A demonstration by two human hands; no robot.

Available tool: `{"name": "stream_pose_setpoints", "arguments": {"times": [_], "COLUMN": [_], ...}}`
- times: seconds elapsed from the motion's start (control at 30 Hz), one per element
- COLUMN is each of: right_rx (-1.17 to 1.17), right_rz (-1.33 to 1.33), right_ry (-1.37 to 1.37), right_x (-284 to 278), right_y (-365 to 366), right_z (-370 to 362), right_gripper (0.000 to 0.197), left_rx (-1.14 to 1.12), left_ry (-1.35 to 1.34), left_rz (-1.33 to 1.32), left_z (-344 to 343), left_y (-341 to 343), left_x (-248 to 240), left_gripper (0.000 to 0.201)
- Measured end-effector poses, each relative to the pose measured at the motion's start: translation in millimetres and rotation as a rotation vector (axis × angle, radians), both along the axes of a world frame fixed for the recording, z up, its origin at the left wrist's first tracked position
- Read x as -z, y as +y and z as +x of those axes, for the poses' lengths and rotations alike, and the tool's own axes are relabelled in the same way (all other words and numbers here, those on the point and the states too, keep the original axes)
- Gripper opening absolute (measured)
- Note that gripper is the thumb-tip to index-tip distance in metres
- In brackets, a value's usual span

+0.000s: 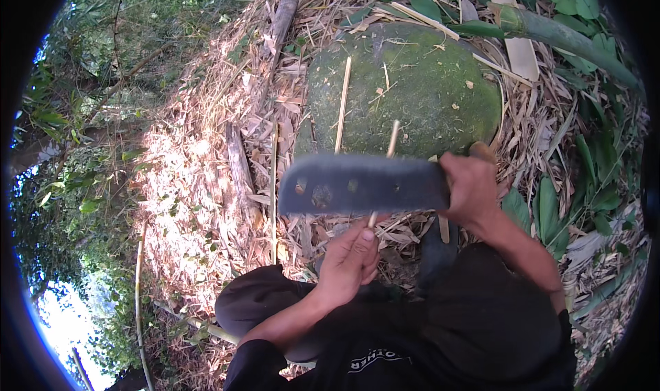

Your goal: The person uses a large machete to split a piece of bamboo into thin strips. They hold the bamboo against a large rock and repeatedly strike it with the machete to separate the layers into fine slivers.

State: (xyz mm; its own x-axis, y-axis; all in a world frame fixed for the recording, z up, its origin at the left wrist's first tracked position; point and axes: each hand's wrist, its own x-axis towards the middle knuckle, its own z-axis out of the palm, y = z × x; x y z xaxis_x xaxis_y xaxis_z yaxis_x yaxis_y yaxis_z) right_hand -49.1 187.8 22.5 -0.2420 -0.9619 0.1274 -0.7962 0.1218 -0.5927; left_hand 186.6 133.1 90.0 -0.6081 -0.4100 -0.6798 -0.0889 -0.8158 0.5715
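Observation:
My right hand (471,188) is closed round the handle of a machete (364,183). Its broad dark blade has several holes and reaches left across the front of a mossy boulder (433,88). Closed fingers of my left hand (349,259) grip a thin bamboo stick (394,140) just below the blade. The stick runs up behind the blade and shows again beyond it, over the boulder; whether blade and stick touch is hidden. A second pale bamboo strip (344,102) lies on the boulder, its near end behind the blade.
Dry bamboo leaves (185,178) cover the ground. A green bamboo pole (570,41) and a split bamboo piece (520,57) lie at the far right. Weathered wood (280,21) lies left of the boulder. Green plants grow on both sides, and my bent knees are close below my hands.

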Motion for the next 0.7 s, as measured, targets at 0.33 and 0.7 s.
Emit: {"name": "stream_pose_setpoints", "arguments": {"times": [0.33,0.7], "right_rx": [-0.03,-0.111], "right_rz": [0.021,0.001], "right_ry": [-0.047,-0.024], "right_x": [-11.1,-11.7], "right_y": [0.9,4.8], "right_z": [3.9,5.6], "right_gripper": [0.048,0.027], "left_rx": [-0.002,0.098], "left_ry": [0.072,-0.04], "left_rz": [-0.078,-0.1], "left_z": [10.1,13.3], "left_y": [0.0,-0.8], "left_x": [5.4,4.1], "left_gripper": [0.02,0.038]}}
